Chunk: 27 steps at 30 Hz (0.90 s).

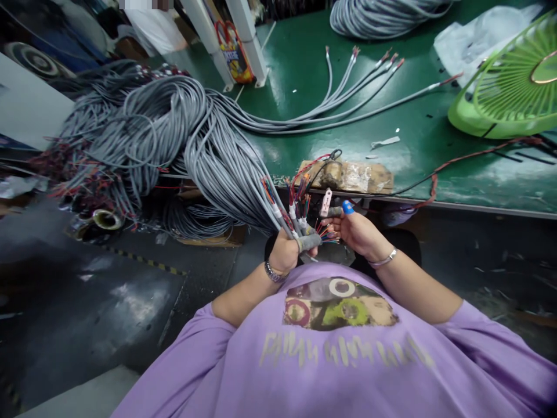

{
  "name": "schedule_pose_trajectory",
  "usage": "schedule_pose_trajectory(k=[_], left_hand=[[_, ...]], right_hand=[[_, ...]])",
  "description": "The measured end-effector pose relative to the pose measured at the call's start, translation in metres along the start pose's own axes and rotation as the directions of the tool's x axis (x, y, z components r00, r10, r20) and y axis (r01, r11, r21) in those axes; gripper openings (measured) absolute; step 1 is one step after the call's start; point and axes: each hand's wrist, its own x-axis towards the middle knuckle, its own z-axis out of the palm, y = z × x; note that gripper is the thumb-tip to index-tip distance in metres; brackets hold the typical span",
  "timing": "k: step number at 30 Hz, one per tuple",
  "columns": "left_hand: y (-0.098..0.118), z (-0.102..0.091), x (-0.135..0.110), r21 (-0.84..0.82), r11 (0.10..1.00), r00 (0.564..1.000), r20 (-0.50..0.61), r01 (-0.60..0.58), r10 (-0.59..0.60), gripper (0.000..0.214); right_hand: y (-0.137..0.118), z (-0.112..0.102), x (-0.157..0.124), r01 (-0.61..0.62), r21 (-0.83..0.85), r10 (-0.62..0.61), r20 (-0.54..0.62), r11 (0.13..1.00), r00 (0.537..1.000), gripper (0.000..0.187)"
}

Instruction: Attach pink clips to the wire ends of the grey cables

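Observation:
My left hand (287, 251), its finger wrapped in grey tape, is closed around a grey cable (278, 212) near its stripped end. Thin coloured wires (327, 233) fan out from that end towards my right hand. My right hand (359, 231) wears a blue finger cover on the thumb and grey tape on a finger. Its fingers are loosely curled and apart, at the tips of the fanned wires; whether they touch is unclear. Other stripped cable ends (300, 200) stand just beyond my left hand. A small pink piece (326, 202) shows near my right fingertips.
A large heap of grey cables (165, 116) hangs over the green table's (304, 69) left edge. A worn wooden block (352, 176) sits at the front edge. A green fan (513, 81), plastic bag (483, 38) and cable coil (387, 17) lie beyond. White posts (246, 40) rise behind.

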Motion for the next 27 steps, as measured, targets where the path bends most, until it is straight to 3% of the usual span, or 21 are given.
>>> schedule_pose_trajectory(k=[4,7,9,11,15,20,23,27], left_hand=[[-0.001,0.010,0.007,0.013,1.000,1.000,-0.003,-0.018,0.018,0.026],[-0.003,0.013,0.012,0.007,1.000,1.000,-0.005,-0.020,0.020,0.028],[-0.005,0.013,0.014,0.003,1.000,1.000,-0.005,-0.031,0.031,0.028],[-0.007,0.013,0.017,-0.004,0.999,0.999,-0.017,-0.038,0.038,0.027],[-0.011,0.012,0.021,-0.011,0.999,0.999,-0.033,-0.032,0.031,0.027],[-0.014,0.013,0.023,0.026,0.999,0.998,-0.038,-0.045,0.046,0.027],[-0.013,0.013,0.022,0.039,0.999,0.998,-0.051,-0.029,0.031,0.027],[-0.013,0.013,0.020,0.067,0.997,0.999,-0.038,-0.027,0.030,0.027]], right_hand=[[-0.010,0.013,0.013,-0.006,-0.010,0.006,0.039,1.000,0.999,0.047],[-0.006,0.019,0.020,0.174,-0.064,-0.178,-0.062,0.983,0.982,0.043],[0.000,0.020,0.024,0.305,-0.125,-0.322,-0.156,0.944,0.934,0.045],[0.004,0.021,0.027,0.356,-0.143,-0.379,-0.192,0.923,0.905,0.050],[0.004,0.026,0.030,0.170,0.017,-0.169,-0.059,0.985,0.984,0.059],[-0.001,0.029,0.030,0.002,0.136,-0.015,0.096,0.991,0.995,0.062],[-0.001,0.029,0.033,-0.011,0.173,-0.001,0.073,0.985,0.997,0.059],[0.000,0.028,0.036,0.068,0.227,-0.066,-0.015,0.972,0.998,0.055]])
